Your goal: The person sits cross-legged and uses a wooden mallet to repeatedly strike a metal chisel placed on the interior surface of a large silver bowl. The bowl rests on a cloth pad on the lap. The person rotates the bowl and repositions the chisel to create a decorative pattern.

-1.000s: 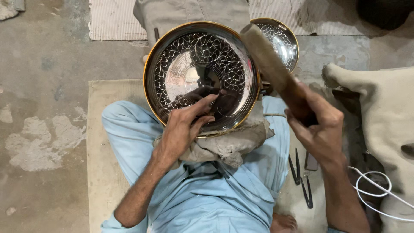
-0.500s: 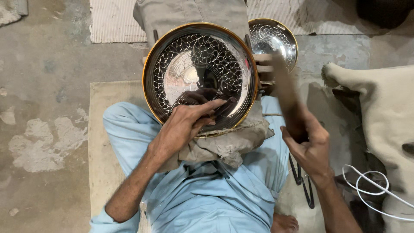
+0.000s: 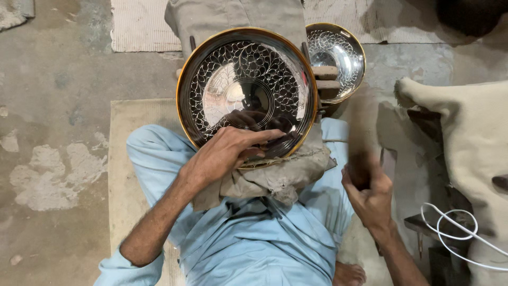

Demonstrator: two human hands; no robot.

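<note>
A large round metal plate [image 3: 248,79] with a gold rim and engraved leaf pattern leans on a grey cloth pad [image 3: 275,177] over my lap. My left hand [image 3: 227,153] rests on the plate's lower part, fingers curled against it. My right hand [image 3: 370,193] is lower right, gripping the handle of a wooden mallet [image 3: 362,132] that is blurred by motion, its head up beside the plate's right edge.
A second, smaller engraved plate [image 3: 338,53] lies behind the first, with wooden blocks [image 3: 324,77] between them. A beige cushion [image 3: 471,143] and a white cable [image 3: 450,233] sit at right. Concrete floor lies at left, a mat [image 3: 124,159] under my legs.
My right hand has swung the mallet down and to the right, away from the plate's upper edge. My left hand stays on the plate.
</note>
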